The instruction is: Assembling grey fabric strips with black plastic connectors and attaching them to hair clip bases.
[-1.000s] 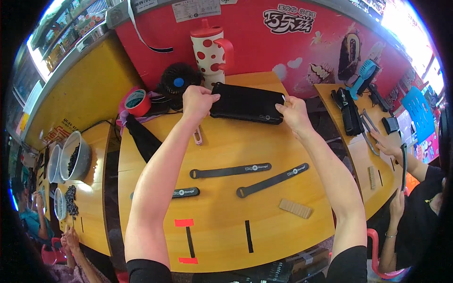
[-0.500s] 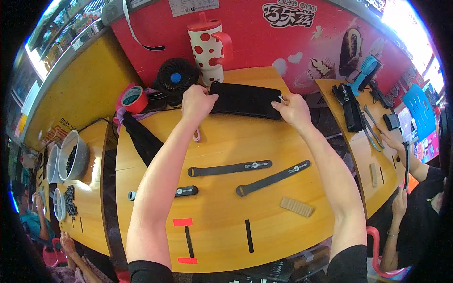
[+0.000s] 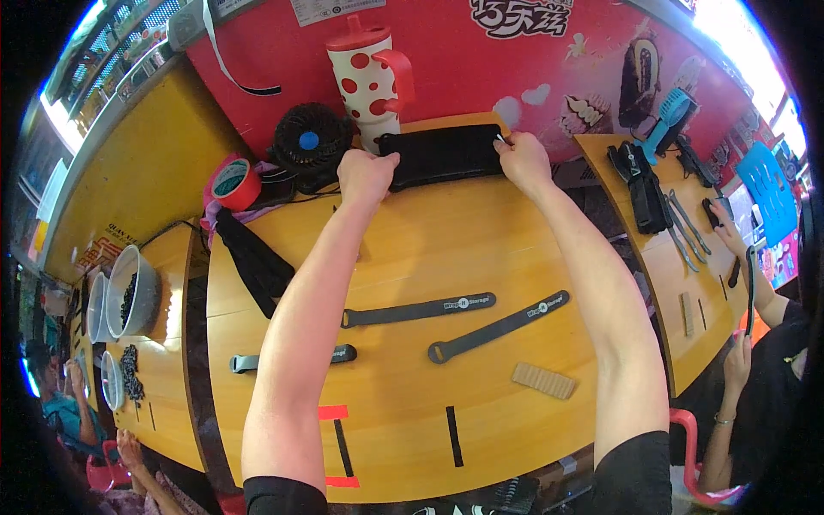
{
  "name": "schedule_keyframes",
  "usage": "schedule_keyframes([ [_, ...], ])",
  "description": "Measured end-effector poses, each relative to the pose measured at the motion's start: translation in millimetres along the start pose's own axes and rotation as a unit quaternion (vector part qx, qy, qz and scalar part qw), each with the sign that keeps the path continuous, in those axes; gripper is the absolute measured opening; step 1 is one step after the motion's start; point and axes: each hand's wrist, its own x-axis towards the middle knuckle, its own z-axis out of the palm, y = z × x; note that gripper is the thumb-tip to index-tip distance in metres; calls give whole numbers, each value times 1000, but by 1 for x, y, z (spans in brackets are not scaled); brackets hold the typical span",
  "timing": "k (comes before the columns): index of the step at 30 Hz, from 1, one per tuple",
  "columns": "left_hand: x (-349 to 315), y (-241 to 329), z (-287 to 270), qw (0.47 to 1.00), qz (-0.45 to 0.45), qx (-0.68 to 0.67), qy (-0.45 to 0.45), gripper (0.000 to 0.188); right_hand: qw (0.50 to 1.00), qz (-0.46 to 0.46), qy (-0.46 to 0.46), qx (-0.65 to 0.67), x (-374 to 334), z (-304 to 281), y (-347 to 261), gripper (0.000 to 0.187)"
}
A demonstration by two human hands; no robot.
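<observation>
Dotted tumbler (image 3: pixel 364 86), black fan (image 3: pixel 310 141) — near left hand (image 3: pixel 365 178) gripping black pouch (image 3: pixel 446 156).

Pouch (image 3: pixel 448 154): black. Tumbler (image 3: pixel 360 81): white with red polka dots, red lid (image 3: pixel 356 36) and handle (image 3: pixel 403 77). Fan (image 3: pixel 290 153): black, blue hub (image 3: pixel 308 141). Tape roll (image 3: pixel 245 194): red outside, teal inside. Straps (image 3: pixel 399 313): dark grey, white lettering (image 3: pixel 468 303). Ribbed block (image 3: pixel 544 380): tan. Counter (image 3: pixel 395 395): yellow-brown, wood-grained. Wall panel (image 3: pixel 463 73): red, white hearts (image 3: pixel 536 94). Chair back (image 3: pixel 766 193): bright blue.

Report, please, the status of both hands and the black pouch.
Left hand and right hand gripping opposite ends of black pouch. Pouch held lengthwise between them. Spotted cup and black fan close to left hand.
</observation>
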Motion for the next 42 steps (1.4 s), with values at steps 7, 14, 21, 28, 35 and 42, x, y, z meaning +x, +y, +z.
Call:
schedule_keyframes([
  [7,9,-8,10,998,45,33,14,35,1000,-13,6,4,-8,-12,0,36],
  [14,-12,11,1,999,-12,-35,-37,35,997,-21,41,60,-7,-12,19,39],
  [21,-86,25,-83,988,102,-77,-82,33,981,-132,123,67,-80,-92,5,32],
  [28,-372,27,-252,858,317,81,-396,24,916,-382,-73,103,-371,-219,-42,13],
  [35,-520,-157,-213,955,147,214,-145,27,990,-35,-108,82,-567,-162,48,21],
  [42,-501,-222,-176,993,-46,45,-96,30,998,-15,-2,60,-579,-153,37,23],
])
